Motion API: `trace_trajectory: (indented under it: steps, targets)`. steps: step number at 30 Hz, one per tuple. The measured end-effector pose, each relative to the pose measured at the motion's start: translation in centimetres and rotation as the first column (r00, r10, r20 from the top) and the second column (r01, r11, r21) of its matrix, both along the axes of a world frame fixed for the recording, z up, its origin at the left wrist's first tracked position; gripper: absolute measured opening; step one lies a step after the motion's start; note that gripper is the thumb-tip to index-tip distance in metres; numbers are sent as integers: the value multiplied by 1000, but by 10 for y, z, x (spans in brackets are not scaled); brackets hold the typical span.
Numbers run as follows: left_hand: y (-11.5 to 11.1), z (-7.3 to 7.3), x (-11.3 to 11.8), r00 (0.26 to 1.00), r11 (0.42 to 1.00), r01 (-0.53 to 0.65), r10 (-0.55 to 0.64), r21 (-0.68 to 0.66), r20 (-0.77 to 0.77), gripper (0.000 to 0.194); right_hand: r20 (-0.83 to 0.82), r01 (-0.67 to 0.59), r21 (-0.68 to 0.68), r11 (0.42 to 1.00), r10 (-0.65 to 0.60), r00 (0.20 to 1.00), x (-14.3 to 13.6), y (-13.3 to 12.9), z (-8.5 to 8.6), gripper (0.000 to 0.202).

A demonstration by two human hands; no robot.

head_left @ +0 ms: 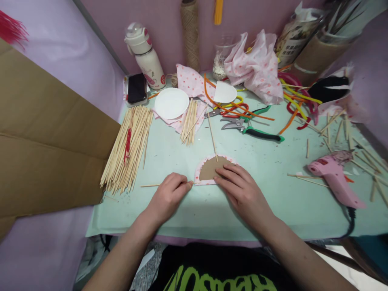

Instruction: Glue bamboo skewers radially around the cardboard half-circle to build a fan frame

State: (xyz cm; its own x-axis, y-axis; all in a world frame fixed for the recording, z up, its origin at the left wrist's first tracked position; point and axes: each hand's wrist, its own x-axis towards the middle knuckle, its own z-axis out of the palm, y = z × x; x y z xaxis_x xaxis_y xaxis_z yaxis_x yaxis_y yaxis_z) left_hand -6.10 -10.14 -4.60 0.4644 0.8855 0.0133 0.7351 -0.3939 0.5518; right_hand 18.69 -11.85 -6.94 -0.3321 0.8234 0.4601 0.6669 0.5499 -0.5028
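Note:
A half-circle of brown cardboard (207, 169), edged with pink dotted fabric, lies flat before me. One thin wooden stick (212, 135) touches its curved top and points away from me. My left hand (171, 194) pinches another wooden stick (149, 186), which lies sideways with its tip at the left corner of the half-circle. My right hand (242, 190) rests on the right part of the half-circle, fingers stretched flat over the cardboard and hiding that side.
A big pile of sticks (129, 149) lies left, beside a cardboard panel (51, 133). Behind are a white disc (171, 103), a smaller stick bundle (189, 123), pruning shears (251, 128) and a white bottle (147, 56). A pink glue gun (336, 178) lies right, among loose sticks.

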Motion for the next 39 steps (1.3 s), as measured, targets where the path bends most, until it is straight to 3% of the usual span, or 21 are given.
trace_trajectory:
  steps: [10,16,26,31,39]
  targets:
    - [0,-3,-1,998,991,65,-62,114,-27,25,11,-4,-4,1000,4,1000,0,0,1,26]
    - [0,-2,0,999,999,-3,5,41,-35,26,9,-4,2,1000,4,1000,0,0,0,26]
    - [0,-2,-1,995,986,79,-70,144,-64,25,14,-3,-5,1000,3,1000,0,0,0,26]
    - [1,0,0,998,996,39,-34,81,-56,27,31,-9,2,1000,9,999,1,0,0,26]
    - [0,0,-1,998,993,49,-44,107,-46,27,33,-12,14,1000,12,999,1,0,0,25]
